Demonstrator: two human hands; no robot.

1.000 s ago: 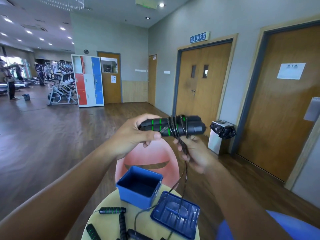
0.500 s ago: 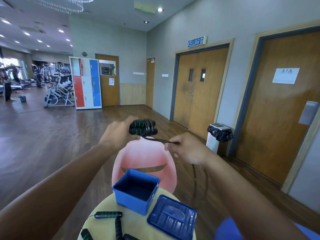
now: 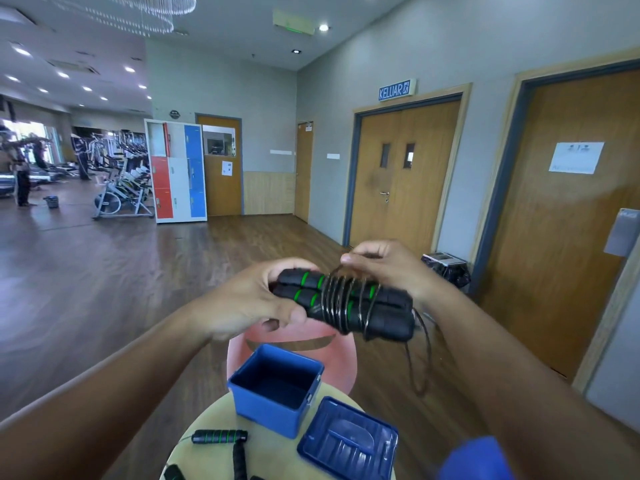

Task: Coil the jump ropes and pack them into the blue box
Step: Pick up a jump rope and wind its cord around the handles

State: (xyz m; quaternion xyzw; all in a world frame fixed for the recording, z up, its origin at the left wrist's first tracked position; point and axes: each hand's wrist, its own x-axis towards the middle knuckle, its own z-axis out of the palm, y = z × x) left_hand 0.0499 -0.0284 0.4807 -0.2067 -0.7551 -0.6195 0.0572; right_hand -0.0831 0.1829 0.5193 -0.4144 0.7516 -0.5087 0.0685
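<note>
Above the open, empty blue box (image 3: pixel 277 386), left hand (image 3: pixel 249 303) grips rope handles (image 3: pixel 346 303); right hand (image 3: pixel 384 265) pinches cord (image 3: pixel 341 271).

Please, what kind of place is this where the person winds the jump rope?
Most likely a gym or fitness centre. Exercise bikes stand in rows at the far left, coloured lockers stand against the back wall, and the wide wooden floor is open like a workout hall.

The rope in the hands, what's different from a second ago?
More rope now circles the paired handles. The right hand went from below them to above, pinching the rope. The left hand still grips the handles' end. The blue box, its lid and the other handles stayed put.
</note>
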